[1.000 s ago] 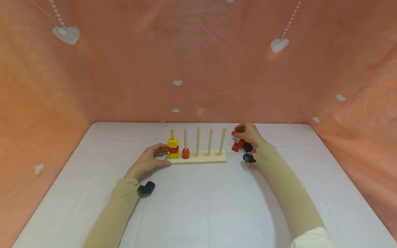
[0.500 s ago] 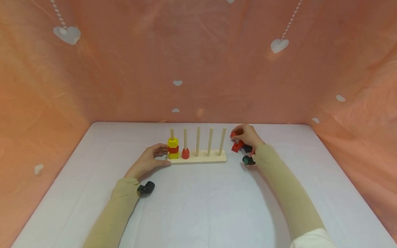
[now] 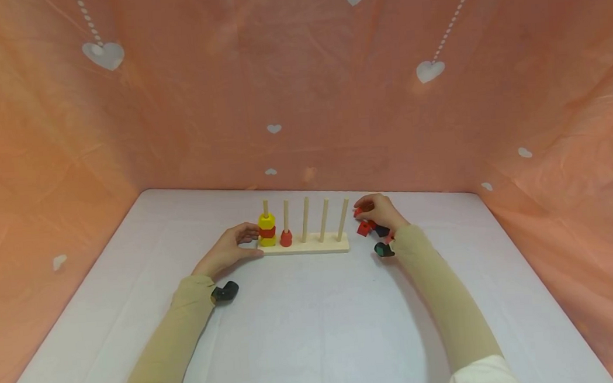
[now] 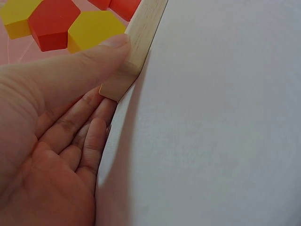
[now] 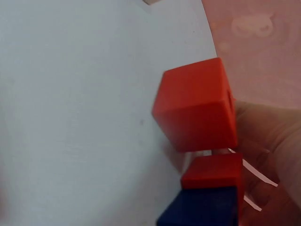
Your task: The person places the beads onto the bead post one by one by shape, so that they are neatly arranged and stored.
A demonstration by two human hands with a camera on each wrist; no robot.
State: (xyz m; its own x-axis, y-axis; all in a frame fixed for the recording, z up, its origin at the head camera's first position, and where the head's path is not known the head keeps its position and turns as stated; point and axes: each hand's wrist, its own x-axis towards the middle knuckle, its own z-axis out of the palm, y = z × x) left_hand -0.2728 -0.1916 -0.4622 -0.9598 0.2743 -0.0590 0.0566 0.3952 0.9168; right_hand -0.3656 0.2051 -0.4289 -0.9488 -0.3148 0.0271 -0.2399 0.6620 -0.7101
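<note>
Two pegs [image 3: 266, 209] near my left grip [image 3: 228, 250] (pinching base [image 3: 310, 248]) are carrying beads [image 3: 267, 232]; three standing bare; right grip [image 3: 381, 212] pinching a red block [image 3: 357, 212].

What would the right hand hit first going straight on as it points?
Likely the rightmost wooden peg, though depth is unclear in the head view: the right hand might pass behind it.

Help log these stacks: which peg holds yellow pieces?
The leftmost peg, nearest the left hand: yellow pieces sit above and below a red one. The next peg carries only red pieces; the other three are bare.
</note>
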